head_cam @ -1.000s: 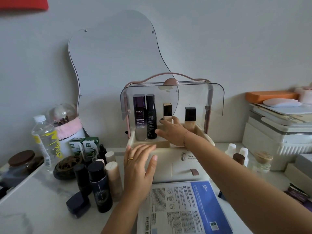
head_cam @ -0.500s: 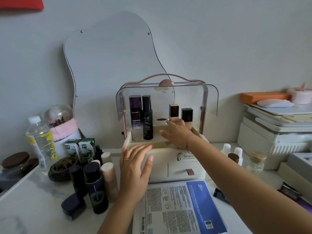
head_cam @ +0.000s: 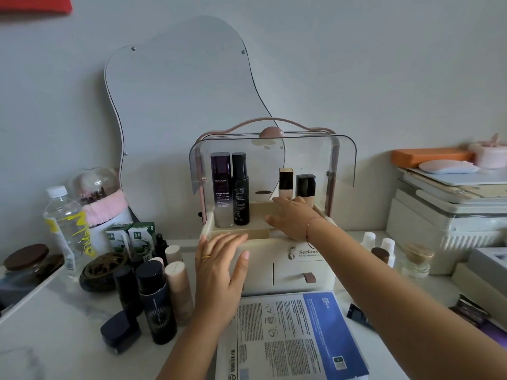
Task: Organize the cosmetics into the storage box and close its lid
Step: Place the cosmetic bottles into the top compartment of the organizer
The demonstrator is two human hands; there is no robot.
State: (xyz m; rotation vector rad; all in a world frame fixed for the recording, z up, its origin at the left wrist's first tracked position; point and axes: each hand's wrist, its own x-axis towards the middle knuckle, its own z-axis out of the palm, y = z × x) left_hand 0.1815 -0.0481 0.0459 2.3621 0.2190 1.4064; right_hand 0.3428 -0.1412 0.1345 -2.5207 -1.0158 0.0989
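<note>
Head view, left to right. A water bottle stands near the left edge of the worktop. Just right of it a cluster of cosmetics waits outside the box, among them a dark compact, a tall dark bottle and a beige tube. The left hand is spread at the front-left corner of the storage box, fingers straight and holding nothing; whether it touches the wall cannot be told. The clear lid is swung up. In the upper tray a purple bottle and a black bottle stand upright, side by side, at the left. The right hand lies low over the tray's right half, fingers relaxed and gripping nothing, just in front of a slim foundation bottle and a black-capped foundation bottle. Compared with a second ago, these two have gone from apart to side by side, leaving open tray in the middle. Judged from this, room is being made for the worktop cluster; loading is only partly done and the lid remains to be shut
</note>
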